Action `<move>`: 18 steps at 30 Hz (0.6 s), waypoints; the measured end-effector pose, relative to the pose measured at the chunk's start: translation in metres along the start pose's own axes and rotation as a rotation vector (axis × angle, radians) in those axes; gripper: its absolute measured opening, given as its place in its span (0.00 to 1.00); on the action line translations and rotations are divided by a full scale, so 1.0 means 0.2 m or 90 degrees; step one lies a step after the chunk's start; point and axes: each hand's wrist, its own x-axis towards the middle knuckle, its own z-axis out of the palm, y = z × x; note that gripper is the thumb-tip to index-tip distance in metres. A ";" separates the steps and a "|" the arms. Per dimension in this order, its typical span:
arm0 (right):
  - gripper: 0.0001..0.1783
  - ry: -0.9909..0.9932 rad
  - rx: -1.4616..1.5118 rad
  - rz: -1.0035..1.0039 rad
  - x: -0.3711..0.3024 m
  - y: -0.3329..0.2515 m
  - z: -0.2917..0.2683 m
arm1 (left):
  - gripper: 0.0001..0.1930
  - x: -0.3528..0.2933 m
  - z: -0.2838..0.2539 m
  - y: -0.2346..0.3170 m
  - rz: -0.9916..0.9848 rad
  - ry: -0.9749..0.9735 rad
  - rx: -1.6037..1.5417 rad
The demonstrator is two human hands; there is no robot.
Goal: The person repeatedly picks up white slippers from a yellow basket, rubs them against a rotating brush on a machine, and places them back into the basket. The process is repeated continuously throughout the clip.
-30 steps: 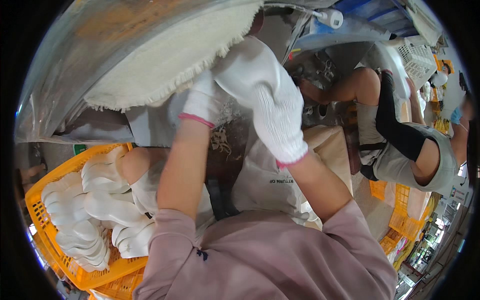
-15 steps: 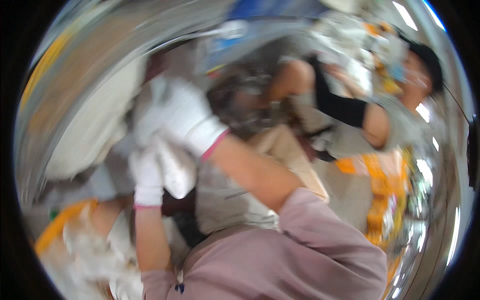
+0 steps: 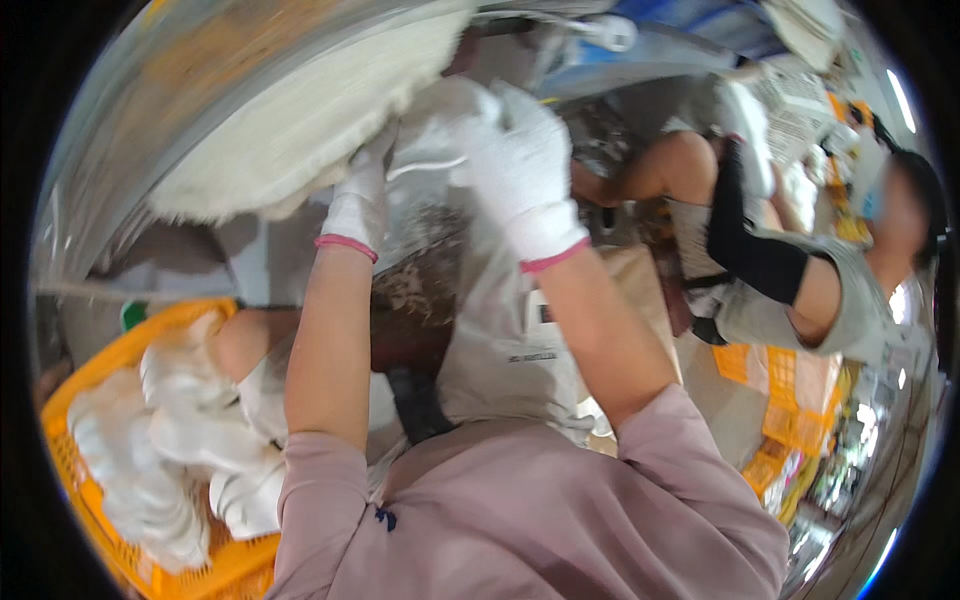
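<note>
Both my hands wear white knit gloves with pink cuffs. They are raised in front of the lower edge of a large cream, fuzzy-edged wheel [image 3: 310, 110]. My left hand [image 3: 362, 190] is closed at the left end of a smooth white piece [image 3: 428, 140] with a curved edge. My right hand [image 3: 520, 155] is closed on its right end, with the fingertips partly hidden. The gloves cover much of the piece, so its exact kind does not show. Below my hands, a grey apron or cloth [image 3: 500, 350] hangs over my lap.
An orange crate [image 3: 75, 410] at the lower left holds several curved white pieces [image 3: 210, 430]. To the right sits a co-worker [image 3: 850, 280] with a black sleeve and white gloves. Behind the co-worker are orange crates [image 3: 800, 390]. A metal guard [image 3: 130, 130] curves round the wheel.
The view has shifted and sharpened. My hands have moved up and to the right in the picture, apart from each other. The white piece has been lifted from below my hands to the wheel's edge.
</note>
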 end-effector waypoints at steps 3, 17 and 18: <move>0.20 -0.075 -0.095 -0.047 0.12 0.08 0.01 | 0.27 -0.11 -0.25 -0.01 0.208 0.113 0.474; 0.22 -0.185 -0.550 -0.476 -0.33 0.00 -0.23 | 0.20 -0.02 0.14 -0.15 -0.111 -0.291 -0.331; 0.21 -0.195 -0.589 -0.507 -0.36 0.06 -0.22 | 0.18 -0.07 0.09 -0.17 -0.080 -0.332 -0.273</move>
